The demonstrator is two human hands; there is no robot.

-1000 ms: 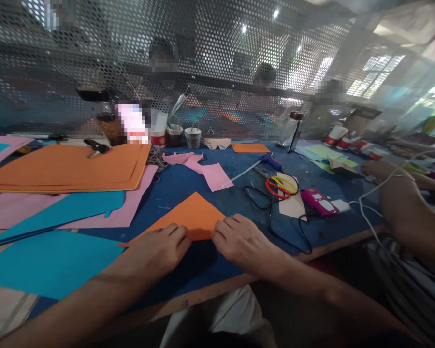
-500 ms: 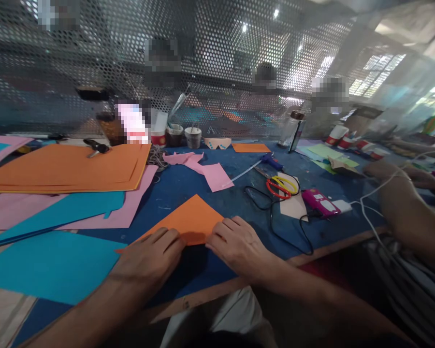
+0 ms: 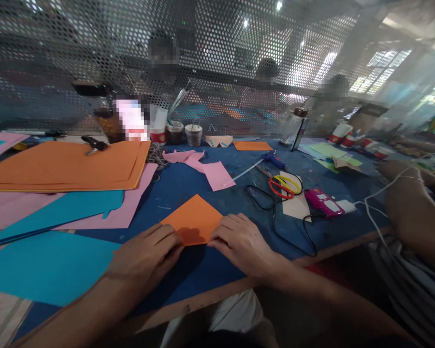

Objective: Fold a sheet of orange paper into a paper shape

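A folded orange sheet of paper lies on the blue tabletop, its peak pointing away from me and its straight edge towards me. My left hand is closed on the near edge at the left, fingers curled and thumb tucked close. At the right end of that edge my right hand pinches the paper between thumb and bent fingers. Between the two hands a stretch of the edge shows. Both palms hide the paper's outer corners, though a small orange tip peeks out left of my left hand.
Orange sheets with keys on top, pink paper and blue sheets lie left. Scissors, a glue gun with cable and a magenta box lie right. Another person's arm rests at the far right.
My left hand has shifted slightly and its fingers have curled in more at the near edge. My right hand stays at its end of the paper. The view has moved a little.
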